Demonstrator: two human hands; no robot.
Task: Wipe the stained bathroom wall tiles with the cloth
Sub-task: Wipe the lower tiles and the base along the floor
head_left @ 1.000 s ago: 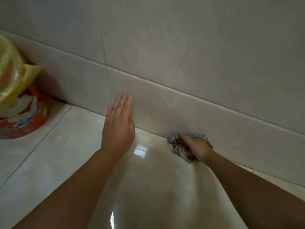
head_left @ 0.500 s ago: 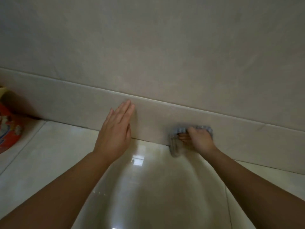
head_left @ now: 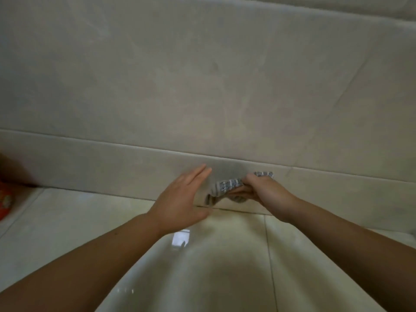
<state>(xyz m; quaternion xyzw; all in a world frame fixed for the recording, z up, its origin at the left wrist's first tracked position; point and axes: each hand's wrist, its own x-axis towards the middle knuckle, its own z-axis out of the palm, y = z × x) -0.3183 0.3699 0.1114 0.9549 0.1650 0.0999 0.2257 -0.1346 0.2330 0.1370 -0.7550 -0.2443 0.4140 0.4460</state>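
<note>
The cloth (head_left: 227, 186) sits bunched on the skirting tile (head_left: 112, 167), gripped in my right hand (head_left: 267, 192).

It looks soft, light and limp, so I judge it best held wadded in the palm, a thick pad meeting the tile just above its bottom joint. That hand curls round its right end. My left hand (head_left: 180, 199), fingers straight and holding nothing, touches the same tile just left of the cloth.
</note>
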